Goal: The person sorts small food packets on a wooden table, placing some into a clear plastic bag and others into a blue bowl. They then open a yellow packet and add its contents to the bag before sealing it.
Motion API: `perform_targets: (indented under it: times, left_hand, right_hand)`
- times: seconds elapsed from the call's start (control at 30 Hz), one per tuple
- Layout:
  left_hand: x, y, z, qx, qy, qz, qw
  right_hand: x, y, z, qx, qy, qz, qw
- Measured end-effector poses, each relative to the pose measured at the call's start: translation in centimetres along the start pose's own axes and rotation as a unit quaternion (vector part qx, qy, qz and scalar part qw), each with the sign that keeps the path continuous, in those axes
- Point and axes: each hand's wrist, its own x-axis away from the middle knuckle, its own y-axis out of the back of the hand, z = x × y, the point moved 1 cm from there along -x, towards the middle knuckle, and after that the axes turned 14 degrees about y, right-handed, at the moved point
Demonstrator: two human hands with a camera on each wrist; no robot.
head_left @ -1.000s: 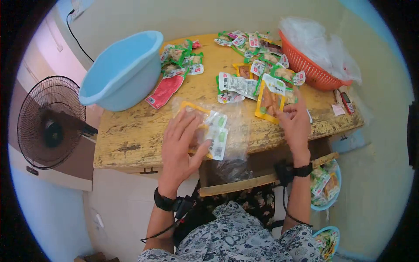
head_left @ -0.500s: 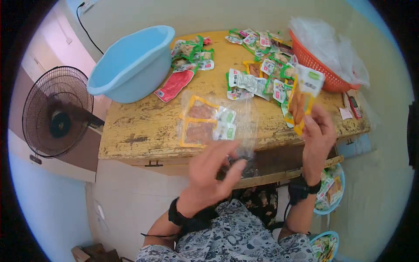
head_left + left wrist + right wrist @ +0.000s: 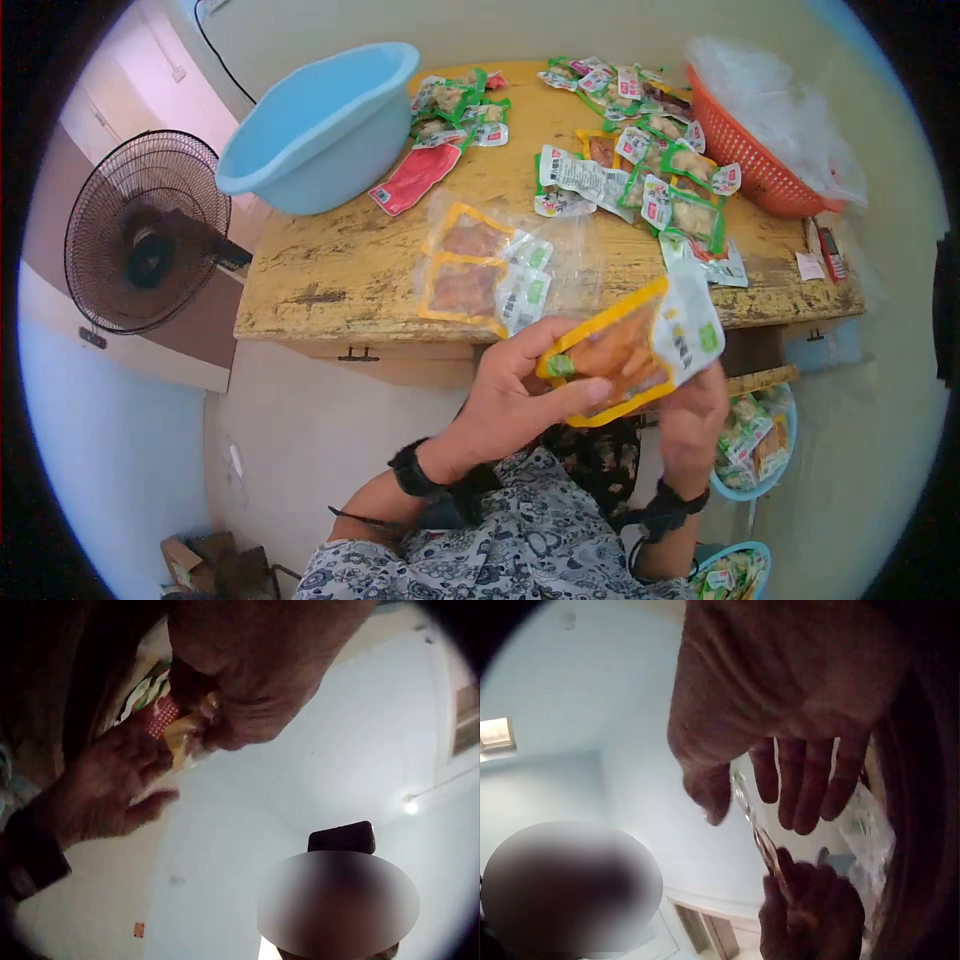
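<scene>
The left hand [image 3: 510, 395] pinches the lower left end of a yellow-edged packet [image 3: 620, 355], thumb on its front. This packet tilts up to the right, with brownish food showing and a white end. Partly hidden behind the white end is the right hand [image 3: 695, 415]. In the right wrist view, the right hand [image 3: 780, 697] has fairly straight fingers, its thumb apart, and the packet [image 3: 759, 832] edge-on between them. Two similar packets [image 3: 465, 288] lie on clear plastic [image 3: 578, 260] on the table.
A blue basin [image 3: 320, 140] stands back left, near a red packet [image 3: 418, 180] and green-edged packets [image 3: 450, 98]. More packets [image 3: 695, 215] lie right of centre beside a red basket [image 3: 750, 150]. Below the right edge are an open drawer and tubs [image 3: 792, 440]. A fan [image 3: 148, 235] stands left.
The right hand has lifted the yellow-edged packet from the pile and brought it toward the body. The left hand has left the two table packets and now grips the lifted one.
</scene>
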Motion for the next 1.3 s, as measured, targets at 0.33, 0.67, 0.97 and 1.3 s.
perform_targets:
  times: [0.33, 0.67, 0.97, 1.3]
  left_hand:
    - [-0.2, 1.0, -1.8, -0.308, -0.068, -0.034, 0.948]
    - [-4.0, 1.2, -1.5, -0.568, -0.23, -0.306, 0.729]
    - [-4.2, 0.6, -1.2, -0.476, -0.247, -0.302, 0.788]
    - [-4.3, -0.7, -1.4, -0.426, -0.326, -0.255, 0.805]
  right_hand:
    - [-1.1, 3.8, 2.4, 0.154, -0.108, 0.064, 0.98]
    - [-3.2, 2.9, 0.0, 0.092, -0.017, -0.026, 0.995]
    - [-4.3, -0.1, -1.9, 0.072, -0.047, 0.038, 0.996]
    - [-7.5, -5.0, -3.6, 0.017, -0.083, 0.131, 0.988]
